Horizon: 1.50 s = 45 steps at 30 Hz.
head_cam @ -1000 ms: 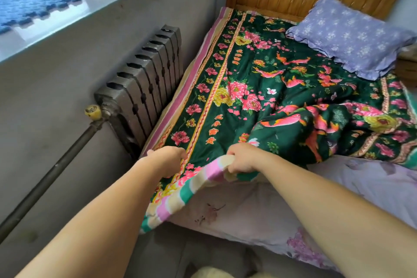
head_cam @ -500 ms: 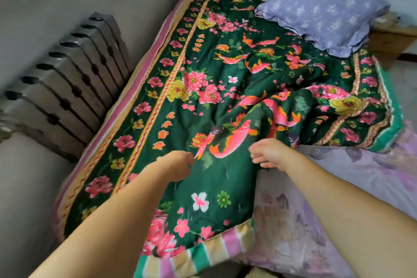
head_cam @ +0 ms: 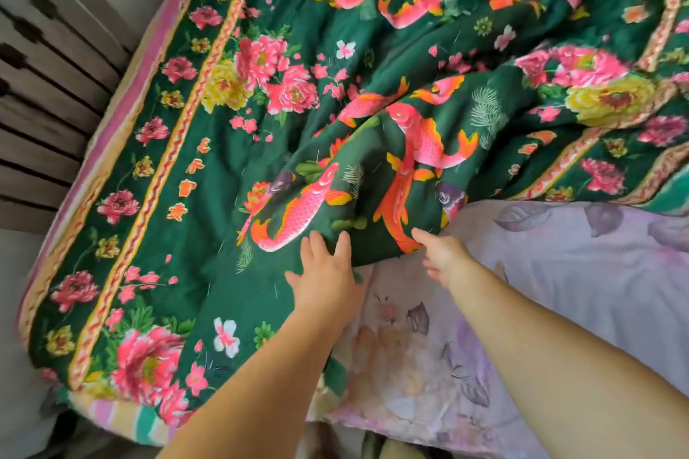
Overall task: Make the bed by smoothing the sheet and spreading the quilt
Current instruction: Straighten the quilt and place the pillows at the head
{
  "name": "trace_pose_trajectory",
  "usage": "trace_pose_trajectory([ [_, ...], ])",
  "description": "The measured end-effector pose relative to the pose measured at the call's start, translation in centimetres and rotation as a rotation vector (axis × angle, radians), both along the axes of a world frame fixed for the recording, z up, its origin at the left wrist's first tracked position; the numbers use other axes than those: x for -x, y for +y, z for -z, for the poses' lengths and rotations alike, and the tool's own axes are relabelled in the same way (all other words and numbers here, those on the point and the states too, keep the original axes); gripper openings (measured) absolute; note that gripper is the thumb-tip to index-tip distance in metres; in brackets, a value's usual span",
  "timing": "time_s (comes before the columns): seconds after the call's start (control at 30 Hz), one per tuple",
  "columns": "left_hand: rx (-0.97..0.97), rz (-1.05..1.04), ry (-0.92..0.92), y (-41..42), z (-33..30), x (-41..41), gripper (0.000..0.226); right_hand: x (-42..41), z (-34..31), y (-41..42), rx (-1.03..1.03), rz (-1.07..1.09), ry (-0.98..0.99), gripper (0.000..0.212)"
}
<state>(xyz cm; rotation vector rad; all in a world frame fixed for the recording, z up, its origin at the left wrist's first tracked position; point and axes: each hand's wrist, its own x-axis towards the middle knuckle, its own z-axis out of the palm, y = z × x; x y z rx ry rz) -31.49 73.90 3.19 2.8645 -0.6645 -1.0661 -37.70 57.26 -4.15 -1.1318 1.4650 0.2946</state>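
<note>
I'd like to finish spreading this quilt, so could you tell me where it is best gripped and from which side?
Probably at the bunched fold of the quilt, where its edge meets the bare sheet. Come from the sheet side, low, and pull toward the uncovered right part. The cloth humps up there, giving fingers something to pinch; the left hand and right hand are already beside it.

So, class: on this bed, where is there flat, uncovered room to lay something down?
Free: the lilac sheet, bordered by the quilt edge above and the right hand. Crowded: the bunched folds ahead of the left hand.
</note>
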Motion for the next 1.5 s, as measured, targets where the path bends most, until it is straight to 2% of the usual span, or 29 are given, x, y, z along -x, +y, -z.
trace_pose_trajectory([
  [0.07,-0.045,-0.009,0.019,-0.5,0.6,-0.6,0.083,-0.9,0.9,-0.4,-0.040,0.062,-0.028,0.071],
  [0.13,-0.100,0.022,0.001,-0.6,1.0,-1.3,0.086,-1.9,1.4,-0.8,-0.088,0.126,-0.061,0.076],
  [0.27,-0.212,0.157,-0.140,0.3,1.5,-1.9,0.084,-3.7,1.6,-1.3,-0.195,0.318,-0.129,0.060],
  [0.33,-0.228,0.131,-0.153,0.5,1.5,-2.0,0.082,-4.2,1.6,-1.1,-0.170,0.391,-0.161,0.050],
  [0.5,-0.240,0.122,-0.205,0.1,0.1,-1.8,0.072,-5.8,-1.6,0.0,-0.015,0.463,-0.286,0.062],
  [0.57,-0.132,0.186,-0.283,-0.5,-0.8,-1.5,0.075,-6.1,-4.5,0.2,0.054,0.473,-0.350,0.060],
  [0.67,0.100,0.254,-0.270,-2.1,-2.5,-0.6,0.096,-5.9,-9.8,0.2,0.099,0.482,-0.444,0.056],
  [0.77,0.333,0.151,-0.217,-3.8,-4.6,0.7,0.114,-4.1,-16.0,-0.6,0.119,0.497,-0.506,0.053],
  [0.9,0.611,0.025,-0.197,-4.9,-7.5,3.3,0.122,-0.4,-22.4,-0.4,0.104,0.471,-0.552,0.006],
  [1.0,0.751,-0.003,-0.189,-5.5,-9.4,5.8,0.129,1.7,-24.6,0.2,0.050,0.490,-0.569,0.004],
  [1.03,0.787,-0.007,-0.215,-5.8,-10.0,6.5,0.126,2.2,-25.0,0.2,0.035,0.493,-0.569,0.005],
  [1.1,0.841,-0.011,-0.264,-6.6,-11.2,7.4,0.102,3.0,-25.4,0.0,0.026,0.488,-0.567,0.007],
  [1.2,0.737,-0.042,-0.230,-7.3,-13.0,7.2,0.054,4.1,-24.8,-0.8,0.064,0.428,-0.596,0.008],
  [1.27,0.694,-0.089,-0.187,-7.5,-13.7,6.5,0.040,4.8,-24.3,-1.5,0.037,0.347,-0.631,0.004],
  [1.33,0.729,-0.198,-0.154,-7.4,-14.5,6.1,0.034,6.1,-23.8,-2.3,0.022,0.194,-0.681,0.011],
  [1.4,0.792,-0.324,-0.128,-7.4,-15.0,6.1,0.025,7.6,-22.9,-2.8,0.105,0.011,-0.733,0.010],
  [1.43,0.814,-0.378,-0.123,-7.6,-15.1,6.5,0.021,8.7,-22.3,-3.2,0.197,-0.119,-0.723,0.010],
  [1.5,0.857,-0.460,-0.095,-8.2,-15.0,7.3,0.018,10.6,-20.8,-4.2,0.479,-0.508,-0.601,0.035],
])
